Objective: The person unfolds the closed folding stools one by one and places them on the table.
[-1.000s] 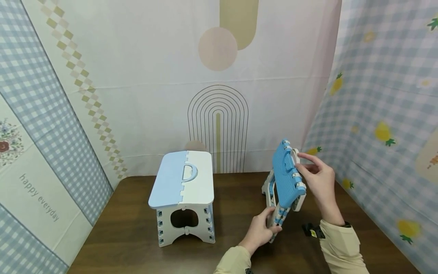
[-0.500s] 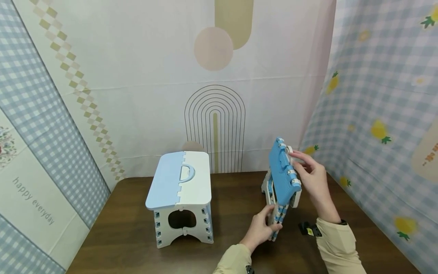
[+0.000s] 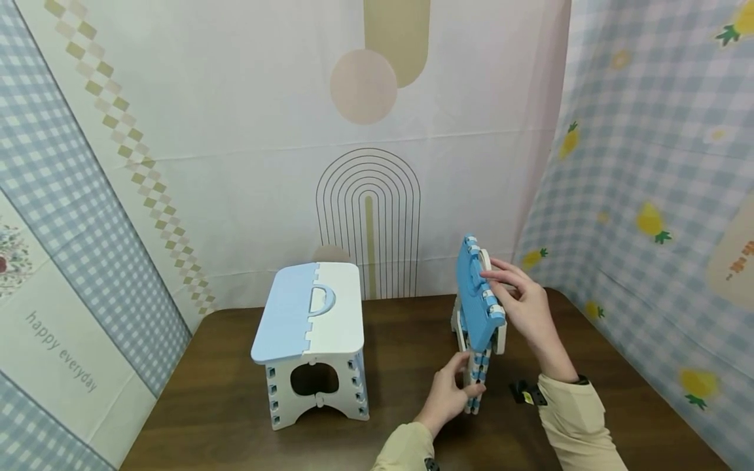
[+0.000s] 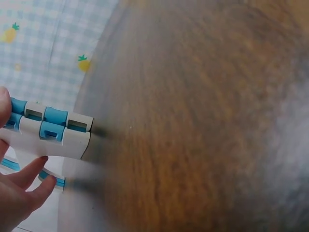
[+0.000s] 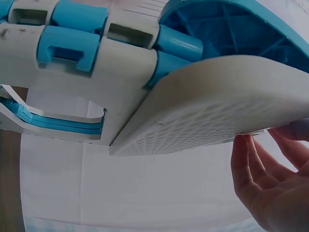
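A blue and white folding stool (image 3: 474, 304) stands partly folded on the right of the table, its two seat halves tilted steeply with the blue half facing left. My left hand (image 3: 446, 396) grips the near leg panel low down, the thumb on one side and fingers on the other. Up at the white handle on the seat's top edge, my right hand (image 3: 527, 311) pinches with its fingertips. The right wrist view shows the white seat half (image 5: 207, 106) from close by, with the blue half's ribbed underside beyond it. In the left wrist view, hinged leg pieces (image 4: 53, 125) stick out past my fingers.
To the left, a second folding stool (image 3: 309, 314), pale blue and white, stands unfolded on its legs. Brown wooden table (image 3: 406, 340) surface lies between the two. A printed cloth (image 3: 265, 196) hangs behind, and checked cloths flank both sides.
The blue-topped stool's two seat halves have swung closer together and its top edge has shifted left. My right hand has moved left with it; my left hand stays at the legs.
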Available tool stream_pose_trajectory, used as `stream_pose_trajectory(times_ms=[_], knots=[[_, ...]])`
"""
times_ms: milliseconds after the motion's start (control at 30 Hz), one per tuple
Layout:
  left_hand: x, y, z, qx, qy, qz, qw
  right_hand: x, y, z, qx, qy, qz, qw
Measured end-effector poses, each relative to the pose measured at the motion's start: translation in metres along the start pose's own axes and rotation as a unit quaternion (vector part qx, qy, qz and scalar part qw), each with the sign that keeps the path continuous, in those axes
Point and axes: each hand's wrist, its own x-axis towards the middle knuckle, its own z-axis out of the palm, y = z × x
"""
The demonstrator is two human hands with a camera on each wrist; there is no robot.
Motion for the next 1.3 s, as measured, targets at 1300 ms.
stream_pose_trajectory(times_ms=[1300], knots=[[-0.007, 0.002, 0.009, 0.02, 0.032, 0.029, 0.9989, -0.09, 0.096, 0.031, 0.097, -0.163, 0.147, 0.971]])
